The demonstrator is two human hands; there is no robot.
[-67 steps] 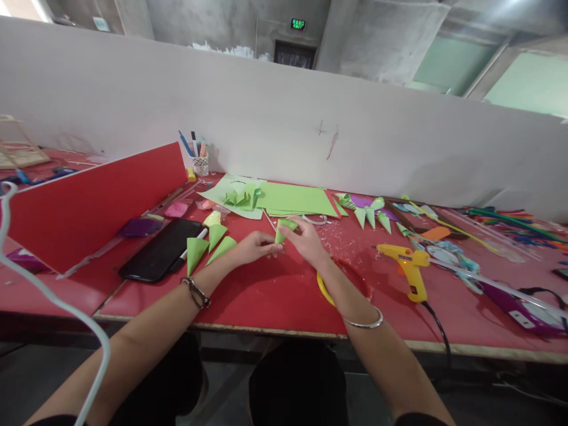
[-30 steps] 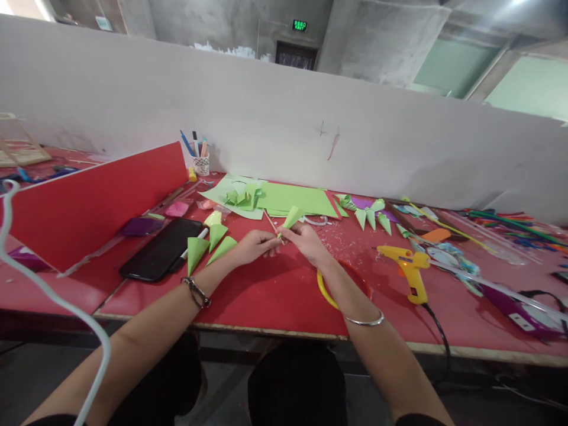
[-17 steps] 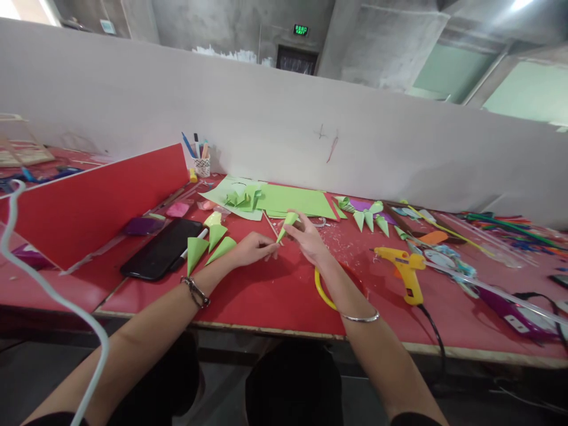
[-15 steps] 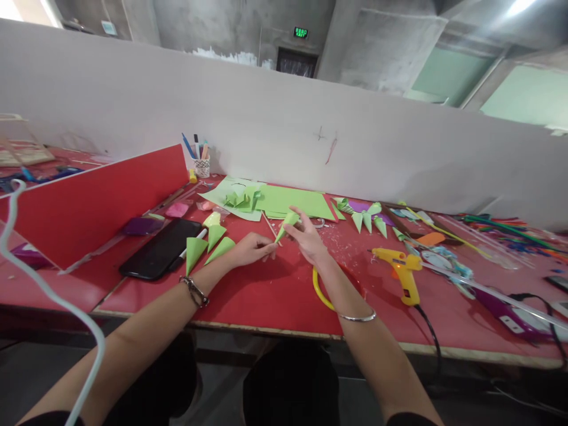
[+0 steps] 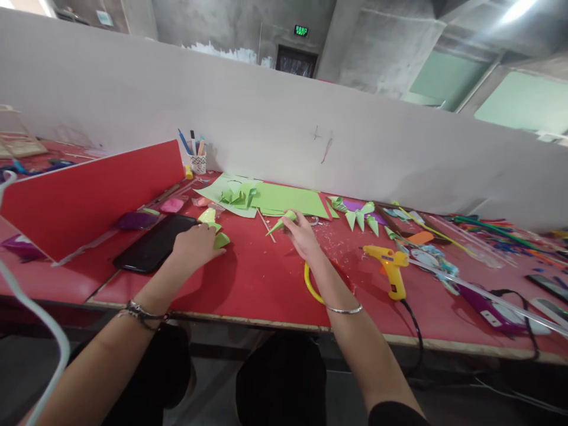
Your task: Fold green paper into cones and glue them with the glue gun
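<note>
My right hand (image 5: 303, 235) holds a rolled green paper cone (image 5: 283, 221) by its wide end, the thin tip pointing left and down over the red tabletop (image 5: 257, 278). At the left, my left hand (image 5: 195, 244) is over the green paper cones (image 5: 221, 239) lying beside the phone. The back of that hand hides its fingertips and some of the cones, so its grip does not show. A thin wooden stick (image 5: 266, 225) lies on the table by the held cone's tip.
Green paper sheets (image 5: 290, 201) lie at the back. A yellow glue gun (image 5: 390, 266) and a yellow roll (image 5: 312, 287) are on the right. A black phone (image 5: 153, 245), a red upright board (image 5: 97, 201) and a pen cup (image 5: 198, 163) stand or lie left.
My left hand has let go of the cone's tip and moved left to the cones near the phone. My right hand still holds its cone, now tilted flatter.
</note>
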